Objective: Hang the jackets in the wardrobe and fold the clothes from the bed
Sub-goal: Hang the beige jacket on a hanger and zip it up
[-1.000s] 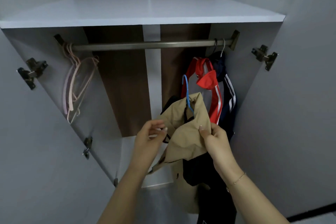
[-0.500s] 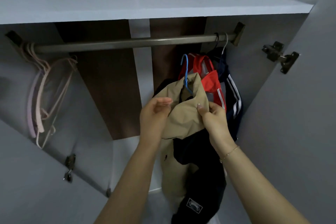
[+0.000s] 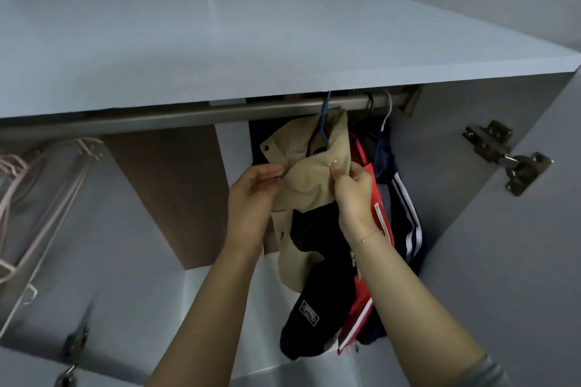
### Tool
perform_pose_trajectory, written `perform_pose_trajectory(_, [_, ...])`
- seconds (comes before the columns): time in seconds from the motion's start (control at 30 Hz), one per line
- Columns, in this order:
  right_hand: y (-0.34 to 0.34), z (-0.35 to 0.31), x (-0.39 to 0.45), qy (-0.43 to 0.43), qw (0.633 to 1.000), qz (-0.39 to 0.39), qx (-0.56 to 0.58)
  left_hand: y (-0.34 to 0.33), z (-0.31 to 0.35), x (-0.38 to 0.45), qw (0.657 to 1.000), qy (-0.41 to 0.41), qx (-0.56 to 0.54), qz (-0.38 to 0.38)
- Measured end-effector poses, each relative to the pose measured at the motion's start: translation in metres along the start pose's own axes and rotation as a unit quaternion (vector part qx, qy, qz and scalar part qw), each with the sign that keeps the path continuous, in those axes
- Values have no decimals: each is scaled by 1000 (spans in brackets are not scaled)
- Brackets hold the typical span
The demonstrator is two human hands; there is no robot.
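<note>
- Left hand (image 3: 251, 195) pinches the tan jacket (image 3: 309, 179); right hand (image 3: 353, 192) grips its collar, fingers curled.
- Blue hanger (image 3: 324, 118) hooks the rail (image 3: 188, 118).

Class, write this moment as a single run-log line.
step: hanging beige jacket | blue hanger: hook at rail | left hand: on jacket | right hand: pinches jacket | hung: red jacket, navy jacket

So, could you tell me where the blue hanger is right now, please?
In the head view, the blue hanger is hooked over the rail, right of centre, inside the beige jacket that both hands grip, just left of the red jacket.
</note>
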State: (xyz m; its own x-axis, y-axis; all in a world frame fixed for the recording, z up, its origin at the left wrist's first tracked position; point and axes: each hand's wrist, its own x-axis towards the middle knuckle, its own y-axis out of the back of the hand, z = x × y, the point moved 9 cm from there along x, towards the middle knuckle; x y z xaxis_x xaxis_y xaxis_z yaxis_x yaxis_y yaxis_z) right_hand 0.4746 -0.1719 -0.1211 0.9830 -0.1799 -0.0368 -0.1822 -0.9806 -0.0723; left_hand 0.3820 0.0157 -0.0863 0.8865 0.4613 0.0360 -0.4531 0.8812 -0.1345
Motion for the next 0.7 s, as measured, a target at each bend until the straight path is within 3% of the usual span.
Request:
perform_pose_trajectory(0.13, [11, 33, 4, -8, 998, 12, -59, -6, 1, 5, 1000, -21, -2, 0])
perform_pose_trajectory(0.33, [31, 30, 4, 57, 988, 3, -145, -21, -16, -2, 1000, 13, 5, -18])
perform_pose_trajectory(0.57, [46, 2, -64, 180, 966, -15, -187, -18, -18, -46, 999, 20, 18, -43])
perform_pose_trajectory(0.7, [36, -9, -116, 137, 979, -115, -103, 11, -10, -86, 999, 6, 5, -38])
